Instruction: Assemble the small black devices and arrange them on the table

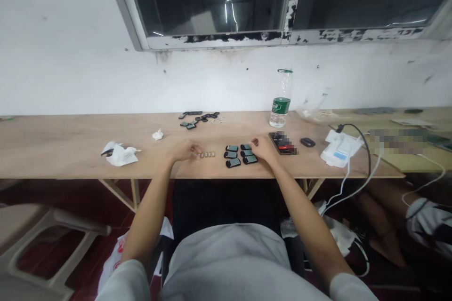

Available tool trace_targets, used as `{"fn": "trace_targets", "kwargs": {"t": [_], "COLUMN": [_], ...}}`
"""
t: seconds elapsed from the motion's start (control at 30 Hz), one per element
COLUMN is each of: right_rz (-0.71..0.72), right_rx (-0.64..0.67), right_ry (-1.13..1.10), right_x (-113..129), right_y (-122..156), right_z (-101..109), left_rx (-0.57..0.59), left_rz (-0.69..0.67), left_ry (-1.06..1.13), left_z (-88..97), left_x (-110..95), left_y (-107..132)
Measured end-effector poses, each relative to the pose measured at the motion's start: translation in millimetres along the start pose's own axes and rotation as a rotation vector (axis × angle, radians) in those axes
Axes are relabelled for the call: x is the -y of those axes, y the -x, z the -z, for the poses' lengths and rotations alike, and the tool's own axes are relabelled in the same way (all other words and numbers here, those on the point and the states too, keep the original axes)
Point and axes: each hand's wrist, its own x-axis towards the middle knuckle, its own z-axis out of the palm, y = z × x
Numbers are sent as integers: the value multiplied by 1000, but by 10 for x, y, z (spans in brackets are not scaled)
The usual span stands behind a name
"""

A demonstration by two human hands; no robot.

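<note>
Both my arms reach forward onto a long wooden table (70, 146). My left hand (185, 150) lies curled on the tabletop with its fingertips touching a short row of small brownish parts (207, 154). My right hand (262, 146) rests with fingers bent at the right side of a cluster of several small dark rectangular modules with grey faces (240, 155), touching the top right one. What either hand holds, if anything, is too small to make out.
More small dark parts (197, 119) lie scattered at the back near the wall. A clear water bottle (280, 103) with a green label, a dark phone (281, 143), a black mouse (307, 142), a white charger pack (339, 149) with cables and crumpled tissues (119, 154) are on the table. Another person's legs (384, 225) show at the lower right.
</note>
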Motion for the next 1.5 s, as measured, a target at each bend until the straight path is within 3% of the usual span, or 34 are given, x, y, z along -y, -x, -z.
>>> {"fn": "trace_targets", "kwargs": {"t": [0.13, 0.23, 0.33, 0.63, 1.1, 1.33, 1.5], "right_rz": [160, 355, 443, 390, 373, 276, 276], "right_rx": [33, 126, 232, 324, 243, 156, 139], "right_ry": [-5, -48, -18, 175, 179, 152, 139], "right_x": [66, 154, 242, 353, 266, 286, 267], "right_y": [24, 42, 69, 144, 110, 92, 64], "right_z": [26, 8, -54, -112, -161, -189, -238], "left_rx": [5, -10, -26, -34, -60, -64, -97], "left_rz": [11, -1, -4, -63, -3, 1, -51], "left_ry": [11, 12, 12, -27, -65, -66, -108], "left_z": [-15, -30, -48, -117, -30, -6, -13], "left_x": [9, 5, 2, 13, -2, -50, -211], "left_y": [-12, -20, -33, -85, -23, 24, 75]}}
